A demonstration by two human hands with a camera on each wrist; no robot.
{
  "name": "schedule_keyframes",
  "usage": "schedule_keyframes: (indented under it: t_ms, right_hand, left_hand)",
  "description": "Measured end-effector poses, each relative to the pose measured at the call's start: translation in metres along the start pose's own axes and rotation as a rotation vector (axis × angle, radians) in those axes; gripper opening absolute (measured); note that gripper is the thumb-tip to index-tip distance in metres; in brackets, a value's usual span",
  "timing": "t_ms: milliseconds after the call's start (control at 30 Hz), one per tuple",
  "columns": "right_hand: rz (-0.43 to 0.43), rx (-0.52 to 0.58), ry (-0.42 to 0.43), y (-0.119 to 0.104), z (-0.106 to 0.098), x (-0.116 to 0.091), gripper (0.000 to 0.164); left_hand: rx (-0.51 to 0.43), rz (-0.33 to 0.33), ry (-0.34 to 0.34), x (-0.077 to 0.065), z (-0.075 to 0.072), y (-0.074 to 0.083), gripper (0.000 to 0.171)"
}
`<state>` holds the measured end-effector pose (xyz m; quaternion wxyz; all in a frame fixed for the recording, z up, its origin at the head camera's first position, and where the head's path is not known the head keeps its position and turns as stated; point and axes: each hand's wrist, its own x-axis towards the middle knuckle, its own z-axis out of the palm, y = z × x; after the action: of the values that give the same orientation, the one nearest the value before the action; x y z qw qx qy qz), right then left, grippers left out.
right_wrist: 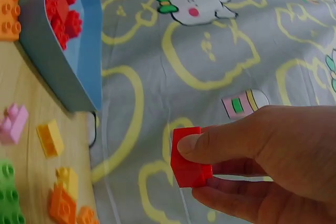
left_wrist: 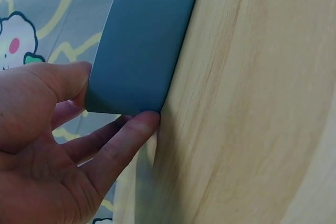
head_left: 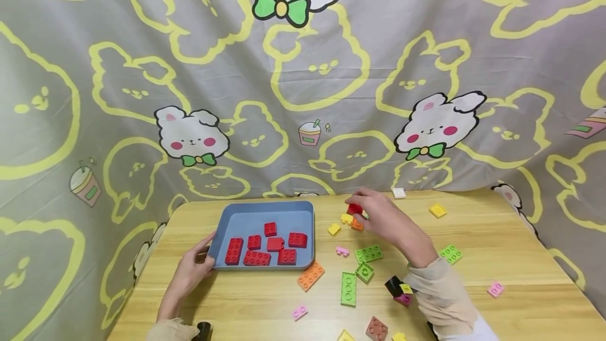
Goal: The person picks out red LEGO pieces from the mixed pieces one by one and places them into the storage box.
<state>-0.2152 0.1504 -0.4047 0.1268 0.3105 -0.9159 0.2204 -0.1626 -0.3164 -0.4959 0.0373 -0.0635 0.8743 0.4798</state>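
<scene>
A blue tray (head_left: 290,217) stands on the table with several red toy bricks (head_left: 257,258) in it. At its left side, my left hand (head_left: 191,268) holds the tray's edge; the left wrist view shows the thumb at the upper rim of the tray wall (left_wrist: 142,40) and fingertips (left_wrist: 149,121) at its lower edge. To the right of the tray, my right hand (head_left: 383,217) pinches a red brick (right_wrist: 184,170) between thumb and fingers, raised off the table. Beneath and beside that hand lie yellow bricks (head_left: 334,229) and an orange brick (head_left: 357,225).
Green bricks (head_left: 348,289), an orange plate brick (head_left: 311,277), pink bricks (head_left: 300,312) and a brown brick (head_left: 376,328) lie scattered on the table's right half. A black piece (head_left: 393,286) sits beside the right sleeve. A patterned curtain (head_left: 303,88) hangs behind the table.
</scene>
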Motion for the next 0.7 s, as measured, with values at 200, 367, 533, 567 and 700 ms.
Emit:
schedule_keyframes:
  t_ms: [200, 367, 533, 567, 700]
  right_hand:
    - [-0.052, 0.055, -0.018, -0.023, 0.015, 0.023, 0.027]
    - [-0.061, 0.107, -0.056, -0.035, 0.029, 0.041, 0.026]
    - [-0.077, 0.12, -0.092, -0.041, 0.041, 0.053, 0.028]
    - [-0.08, 0.116, -0.091, -0.042, 0.043, 0.055, 0.028]
    - [-0.103, 0.088, -0.081, -0.043, 0.051, 0.063, 0.027]
  left_hand:
    - [0.001, -0.009, 0.01, -0.002, -0.001, -0.001, 0.07]
    - [-0.026, 0.012, 0.003, 0.0, 0.003, -0.002, 0.069]
    - [-0.028, 0.011, 0.021, -0.002, 0.005, -0.004, 0.068]
    - [-0.024, 0.015, 0.023, -0.002, 0.005, -0.004, 0.068]
    - [-0.014, 0.02, 0.026, 0.001, 0.002, -0.005, 0.069]
